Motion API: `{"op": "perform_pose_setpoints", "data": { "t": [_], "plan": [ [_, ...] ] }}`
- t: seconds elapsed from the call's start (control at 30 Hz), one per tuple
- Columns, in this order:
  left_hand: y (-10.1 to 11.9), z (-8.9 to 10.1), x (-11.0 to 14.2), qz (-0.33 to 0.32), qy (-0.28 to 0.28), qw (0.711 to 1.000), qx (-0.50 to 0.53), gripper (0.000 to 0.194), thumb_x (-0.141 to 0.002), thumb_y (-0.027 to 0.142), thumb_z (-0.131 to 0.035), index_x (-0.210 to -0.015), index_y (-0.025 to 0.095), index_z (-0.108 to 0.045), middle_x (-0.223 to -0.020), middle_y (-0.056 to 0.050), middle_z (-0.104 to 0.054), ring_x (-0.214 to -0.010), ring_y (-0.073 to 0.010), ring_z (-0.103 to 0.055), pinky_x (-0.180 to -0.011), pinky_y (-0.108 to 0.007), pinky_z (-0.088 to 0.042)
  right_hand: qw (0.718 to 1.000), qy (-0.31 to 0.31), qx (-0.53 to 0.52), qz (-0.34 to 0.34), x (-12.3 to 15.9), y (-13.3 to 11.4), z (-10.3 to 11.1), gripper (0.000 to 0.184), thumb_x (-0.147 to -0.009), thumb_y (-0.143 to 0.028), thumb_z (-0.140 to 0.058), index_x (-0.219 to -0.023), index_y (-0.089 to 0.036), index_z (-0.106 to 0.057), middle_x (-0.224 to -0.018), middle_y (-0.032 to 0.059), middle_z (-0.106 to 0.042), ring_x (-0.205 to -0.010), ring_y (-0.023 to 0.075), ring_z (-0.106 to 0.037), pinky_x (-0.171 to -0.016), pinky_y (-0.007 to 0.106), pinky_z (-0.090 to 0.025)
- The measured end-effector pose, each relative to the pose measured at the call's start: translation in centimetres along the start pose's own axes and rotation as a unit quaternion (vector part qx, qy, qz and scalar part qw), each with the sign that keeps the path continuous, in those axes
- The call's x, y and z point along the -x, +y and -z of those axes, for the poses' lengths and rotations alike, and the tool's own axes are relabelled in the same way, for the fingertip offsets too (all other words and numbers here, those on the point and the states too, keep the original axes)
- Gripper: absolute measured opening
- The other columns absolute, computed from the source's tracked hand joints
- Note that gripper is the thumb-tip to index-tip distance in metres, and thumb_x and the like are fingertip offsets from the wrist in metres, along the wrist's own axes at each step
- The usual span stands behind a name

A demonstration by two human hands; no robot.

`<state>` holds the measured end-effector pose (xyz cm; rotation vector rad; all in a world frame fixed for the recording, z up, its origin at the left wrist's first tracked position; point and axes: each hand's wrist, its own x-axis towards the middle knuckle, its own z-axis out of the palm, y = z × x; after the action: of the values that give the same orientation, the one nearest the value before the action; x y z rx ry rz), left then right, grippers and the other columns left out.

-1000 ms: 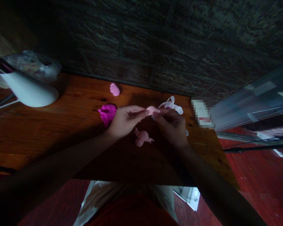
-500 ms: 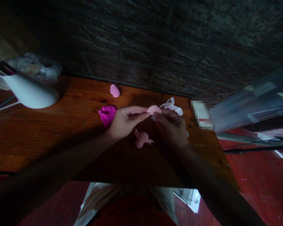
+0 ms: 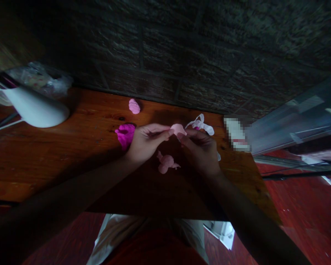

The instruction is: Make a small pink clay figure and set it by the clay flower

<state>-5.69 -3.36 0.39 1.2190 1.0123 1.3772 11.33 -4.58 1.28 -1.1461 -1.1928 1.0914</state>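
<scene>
Between both hands is a flattened piece of pale pink modelling clay (image 3: 178, 129), held above the table. My left hand (image 3: 147, 141) pinches its left edge between thumb and fingers. My right hand (image 3: 201, 147) grips the right edge the same way, thumb toward me. Below them on the wood lies a small pink clay figure (image 3: 166, 163) with a round body and thin limbs. A bright magenta clay lump (image 3: 125, 134) sits just left of my left hand, partly covered by it. Farther back rests a smaller pink clay lump (image 3: 134, 106).
White crumpled strips (image 3: 206, 128) lie behind my right hand. A white kettle-like vessel (image 3: 34, 106) and clear plastic wrapping (image 3: 41, 79) occupy the left end of the wooden table (image 3: 79, 140). A dark brick wall (image 3: 160, 55) runs along the back. At right stands a blurred-out white packet (image 3: 236, 133).
Both hands have shifted slightly left with the pale clay piece, and its outline has turned a little. The figure and the lumps on the table stay put.
</scene>
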Motion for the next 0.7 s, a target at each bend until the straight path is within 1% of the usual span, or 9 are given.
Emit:
{"op": "perform_pose_setpoints", "data": {
  "t": [0.13, 0.23, 0.33, 0.4, 0.5, 0.57, 0.63, 0.67, 0.7],
  "plan": [
    [0.1, -0.1, 0.0, 0.013, -0.002, 1.0, 0.016, 0.02, -0.073, 0.029, -0.089, -0.086, 0.017, -0.08, -0.084, -0.004, -0.082, -0.069, -0.0138, -0.072, -0.068, -0.026, -0.059, 1.0, -0.011, -0.001, -0.002, 0.0, -0.2, -0.1, 0.009, -0.075, -0.032, -0.085, -0.081, -0.026, -0.081, -0.071, -0.0029, -0.075, -0.063, 0.0122, -0.064, -0.062, 0.028, -0.054],
    [0.1, -0.2, 0.0, 0.011, 0.013, 1.0, 0.014, 0.02, -0.072, 0.027, -0.09, -0.086, 0.017, -0.08, -0.083, -0.004, -0.081, -0.071, -0.0139, -0.072, -0.07, -0.026, -0.059, 1.0, -0.019, -0.006, 0.0, 0.0, -0.1, 0.0, 0.008, -0.075, -0.031, -0.086, -0.081, -0.026, -0.082, -0.071, -0.0031, -0.075, -0.063, 0.0115, -0.063, -0.064, 0.027, -0.054],
    [0.0, -0.3, 0.0, 0.016, 0.012, 0.999, 0.036, 0.022, -0.072, 0.028, -0.089, -0.088, 0.016, -0.079, -0.085, -0.003, -0.081, -0.071, -0.0132, -0.072, -0.073, -0.027, -0.06, 0.999, -0.032, -0.014, -0.015, -0.1, 0.0, 0.1, 0.019, -0.074, -0.034, -0.088, -0.091, -0.027, -0.083, -0.079, -0.0012, -0.079, -0.067, 0.0131, -0.066, -0.067, 0.029, -0.056],
    [0.0, -0.3, 0.0, 0.021, -0.004, 0.999, 0.038, 0.022, -0.073, 0.029, -0.089, -0.087, 0.016, -0.078, -0.084, -0.003, -0.081, -0.07, -0.0131, -0.072, -0.073, -0.027, -0.06, 0.999, -0.041, -0.021, -0.027, -0.2, 0.0, 0.3, 0.026, -0.075, -0.037, -0.089, -0.098, -0.027, -0.083, -0.089, 0.0004, -0.082, -0.075, 0.0146, -0.069, -0.07, 0.03, -0.058],
    [0.1, 0.0, 0.0, 0.028, -0.054, 0.998, 0.016, 0.024, -0.076, 0.03, -0.087, -0.091, 0.015, -0.076, -0.09, -0.005, -0.082, -0.074, -0.0147, -0.073, -0.074, -0.028, -0.06, 0.998, -0.056, -0.012, -0.019, -0.5, 0.0, 0.7, 0.026, -0.076, -0.04, -0.087, -0.098, -0.027, -0.084, -0.097, 0.0015, -0.083, -0.08, 0.0151, -0.071, -0.072, 0.029, -0.059],
    [0.6, 0.6, -0.3, 0.013, -0.084, 0.996, -0.012, 0.026, -0.082, 0.031, -0.081, -0.101, 0.015, -0.075, -0.099, -0.008, -0.082, -0.081, -0.0169, -0.075, -0.076, -0.03, -0.061, 0.998, -0.058, -0.001, -0.01, -0.7, 0.0, 1.0, 0.022, -0.077, -0.04, -0.086, -0.094, -0.026, -0.084, -0.094, 0.0014, -0.083, -0.077, 0.0146, -0.07, -0.071, 0.029, -0.058],
    [1.7, 1.6, -0.9, -0.017, -0.141, 0.988, -0.056, 0.03, -0.087, 0.03, -0.076, -0.113, 0.016, -0.073, -0.107, -0.01, -0.08, -0.093, -0.0194, -0.076, -0.081, -0.031, -0.06, 0.999, -0.047, 0.0, -0.014, -0.9, -0.2, 1.3, 0.019, -0.076, -0.038, -0.086, -0.091, -0.026, -0.084, -0.091, 0.0008, -0.083, -0.076, 0.0143, -0.071, -0.072, 0.03, -0.058],
    [2.3, 2.2, -1.1, -0.026, -0.205, 0.975, -0.085, 0.032, -0.085, 0.028, -0.077, -0.115, 0.017, -0.072, -0.112, -0.01, -0.079, -0.102, -0.0211, -0.076, -0.087, -0.032, -0.059, 0.999, -0.037, -0.003, -0.019, -1.0, -0.3, 1.5, 0.017, -0.076, -0.037, -0.086, -0.09, -0.027, -0.084, -0.09, 0.0004, -0.083, -0.076, 0.0141, -0.071, -0.072, 0.03, -0.058],
    [2.8, 2.8, -1.3, -0.021, -0.298, 0.947, -0.116, 0.039, -0.081, 0.024, -0.081, -0.118, 0.02, -0.072, -0.119, -0.01, -0.078, -0.109, -0.0225, -0.074, -0.093, -0.033, -0.057, 0.999, -0.029, -0.006, -0.025, -1.0, -0.4, 1.7, 0.016, -0.075, -0.035, -0.087, -0.089, -0.026, -0.084, -0.089, 0.0002, -0.083, -0.076, 0.0139, -0.072, -0.073, 0.029, -0.058]
  ]
}}
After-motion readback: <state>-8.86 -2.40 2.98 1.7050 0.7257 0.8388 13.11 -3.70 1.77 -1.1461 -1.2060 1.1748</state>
